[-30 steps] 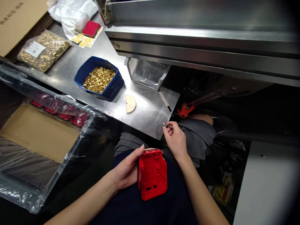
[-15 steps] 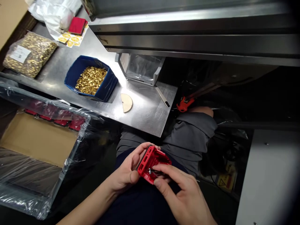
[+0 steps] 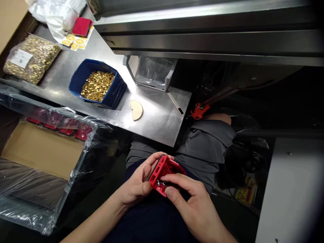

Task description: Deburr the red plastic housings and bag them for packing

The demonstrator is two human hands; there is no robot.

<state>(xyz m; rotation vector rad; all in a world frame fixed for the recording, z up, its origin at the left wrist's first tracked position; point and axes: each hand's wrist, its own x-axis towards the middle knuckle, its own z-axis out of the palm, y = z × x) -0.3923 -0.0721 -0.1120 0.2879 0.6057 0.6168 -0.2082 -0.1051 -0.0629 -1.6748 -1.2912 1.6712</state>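
Now | L hand grips red part | R hand pinches its near edge

left hand, its forearm slanting in from 7 o'clock, has fingers and thumb curled closed. right hand, forearm from 5 o'clock, back up, pinches thumb and forefinger toward 10 o'clock.

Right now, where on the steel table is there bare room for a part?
Bare steel: between the wooden semicircle, the metal strip and the table edge, and between the blue bin and the parts bag. Stickers and wrap crowd the far corner.
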